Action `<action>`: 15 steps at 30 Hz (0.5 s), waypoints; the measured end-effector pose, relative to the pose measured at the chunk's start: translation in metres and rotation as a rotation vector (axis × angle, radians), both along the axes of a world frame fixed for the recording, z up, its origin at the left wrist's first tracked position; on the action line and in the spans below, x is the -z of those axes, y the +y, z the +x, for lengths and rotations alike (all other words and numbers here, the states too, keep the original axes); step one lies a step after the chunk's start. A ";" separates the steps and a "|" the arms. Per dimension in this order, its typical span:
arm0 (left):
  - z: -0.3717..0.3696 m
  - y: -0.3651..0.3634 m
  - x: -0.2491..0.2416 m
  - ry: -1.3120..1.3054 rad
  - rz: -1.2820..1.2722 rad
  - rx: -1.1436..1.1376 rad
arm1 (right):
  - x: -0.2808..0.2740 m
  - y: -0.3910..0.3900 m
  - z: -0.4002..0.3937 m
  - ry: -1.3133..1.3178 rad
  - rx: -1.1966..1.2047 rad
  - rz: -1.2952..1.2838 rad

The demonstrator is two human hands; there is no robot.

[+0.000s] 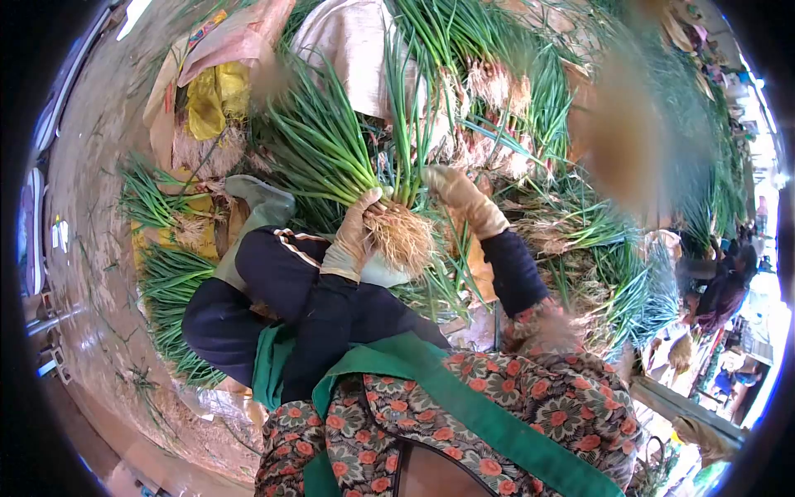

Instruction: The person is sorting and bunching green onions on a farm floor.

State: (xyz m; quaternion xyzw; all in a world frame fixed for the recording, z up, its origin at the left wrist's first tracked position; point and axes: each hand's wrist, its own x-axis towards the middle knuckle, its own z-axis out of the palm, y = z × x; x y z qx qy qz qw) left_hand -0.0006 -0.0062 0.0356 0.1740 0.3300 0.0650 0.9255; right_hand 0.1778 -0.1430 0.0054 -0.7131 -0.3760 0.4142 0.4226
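Note:
A thick bunch of green onions stands in front of me, leaves fanned upward and pale stringy roots hanging toward my lap. My left hand, in a tan glove, is wrapped round the bunch just above the roots. On the other side, my right hand, also gloved, has its fingers curled beside the upright stalks. Whether it pinches a stalk or leaf there is hidden. Several loose green leaves lie below the right hand.
More green onions lie in heaps at the right, at the top and by my left leg. A pale sack lies beyond the bunch. Yellow plastic is at upper left. Another person sits at far right. Blurred spots cover the upper right.

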 end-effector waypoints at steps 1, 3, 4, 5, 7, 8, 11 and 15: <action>-0.001 -0.001 0.006 -0.004 -0.006 0.004 | -0.014 0.011 -0.004 0.092 0.115 -0.010; -0.004 -0.003 0.017 0.001 0.002 0.018 | -0.028 0.032 -0.016 -0.005 0.199 -0.109; -0.004 -0.008 0.014 0.035 0.016 0.022 | -0.030 0.041 -0.022 -0.193 0.167 -0.197; -0.005 -0.010 0.012 0.068 0.029 0.024 | -0.031 0.048 -0.026 -0.383 0.134 -0.284; -0.009 -0.008 0.032 0.093 0.099 0.091 | -0.025 0.047 -0.038 -0.608 0.060 -0.237; -0.008 -0.012 0.032 0.076 0.148 0.060 | -0.004 0.039 -0.034 -0.802 -0.097 -0.149; -0.011 -0.012 0.035 0.026 0.028 -0.011 | 0.039 0.007 -0.036 -0.926 -0.232 0.100; -0.008 -0.005 0.030 -0.142 -0.126 -0.084 | 0.046 -0.028 -0.062 -0.259 -0.027 -0.122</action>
